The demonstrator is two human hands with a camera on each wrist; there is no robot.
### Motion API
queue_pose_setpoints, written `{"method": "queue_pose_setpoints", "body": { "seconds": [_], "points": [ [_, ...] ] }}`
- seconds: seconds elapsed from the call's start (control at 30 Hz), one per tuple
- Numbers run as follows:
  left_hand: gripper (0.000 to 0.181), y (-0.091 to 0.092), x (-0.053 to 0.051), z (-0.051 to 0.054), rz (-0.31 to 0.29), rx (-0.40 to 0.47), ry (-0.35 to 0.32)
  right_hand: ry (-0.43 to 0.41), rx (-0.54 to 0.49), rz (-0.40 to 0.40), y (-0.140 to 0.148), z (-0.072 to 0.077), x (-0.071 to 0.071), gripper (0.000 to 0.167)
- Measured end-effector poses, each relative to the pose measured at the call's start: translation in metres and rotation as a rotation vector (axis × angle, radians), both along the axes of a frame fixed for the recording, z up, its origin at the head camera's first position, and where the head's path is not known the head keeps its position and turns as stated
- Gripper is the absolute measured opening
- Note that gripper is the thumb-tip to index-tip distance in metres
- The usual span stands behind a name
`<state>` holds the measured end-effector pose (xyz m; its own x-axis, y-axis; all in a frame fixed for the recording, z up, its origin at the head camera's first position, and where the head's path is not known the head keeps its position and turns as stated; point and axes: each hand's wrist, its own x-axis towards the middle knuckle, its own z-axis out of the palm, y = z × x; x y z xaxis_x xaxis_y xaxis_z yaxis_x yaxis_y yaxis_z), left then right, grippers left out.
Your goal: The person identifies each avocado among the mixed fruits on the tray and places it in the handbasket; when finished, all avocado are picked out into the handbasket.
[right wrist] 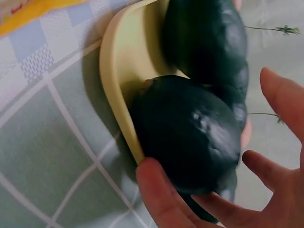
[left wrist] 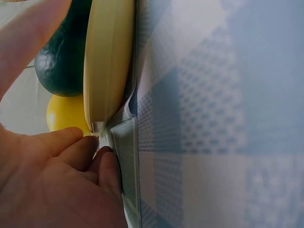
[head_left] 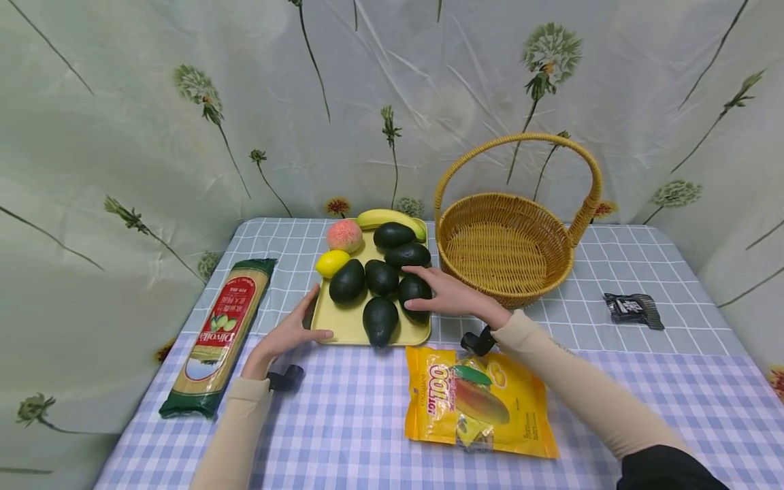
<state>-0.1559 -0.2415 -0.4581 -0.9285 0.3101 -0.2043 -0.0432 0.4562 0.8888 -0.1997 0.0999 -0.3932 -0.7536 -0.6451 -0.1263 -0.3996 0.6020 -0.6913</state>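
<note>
A yellow tray [head_left: 352,325] holds several dark green avocados [head_left: 380,320], a lemon [head_left: 333,263], a peach [head_left: 344,235] and a banana [head_left: 392,221]. At the tray's left edge is my left hand [head_left: 292,333], thumb at the front corner and fingers along the side; the left wrist view has its fingertips by the tray's rim [left wrist: 107,61]. My right hand [head_left: 450,294] reaches over the tray's right side, its fingers spread around the rightmost avocado [right wrist: 187,133]. In the right wrist view some fingertips of that hand [right wrist: 266,190] touch this avocado, the others stand off it.
Right of the tray stands a wicker basket [head_left: 502,258] with a tall handle. A yellow mango-print bag [head_left: 484,408] lies in front, a pasta packet [head_left: 214,340] at the left, and a small black packet [head_left: 633,310] at the far right. Behind the table hangs a flowered curtain.
</note>
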Motion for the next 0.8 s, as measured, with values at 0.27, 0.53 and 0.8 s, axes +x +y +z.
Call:
{"method": "queue_pose_setpoints", "body": {
  "seconds": [0.27, 0.53, 0.8],
  "points": [
    [0.114, 0.000, -0.002, 0.002, -0.051, -0.006, 0.035, 0.036, 0.060, -0.078, -0.009, -0.007, 0.000, 0.062],
    [0.116, -0.002, -0.002, 0.000, -0.068, -0.025, 0.055, 0.075, 0.009, -0.079, -0.006, -0.007, 0.003, 0.057],
    [0.116, -0.002, -0.001, -0.001, -0.065, -0.045, 0.059, 0.001, -0.191, -0.044, 0.015, 0.013, 0.004, 0.060]
  ]
}}
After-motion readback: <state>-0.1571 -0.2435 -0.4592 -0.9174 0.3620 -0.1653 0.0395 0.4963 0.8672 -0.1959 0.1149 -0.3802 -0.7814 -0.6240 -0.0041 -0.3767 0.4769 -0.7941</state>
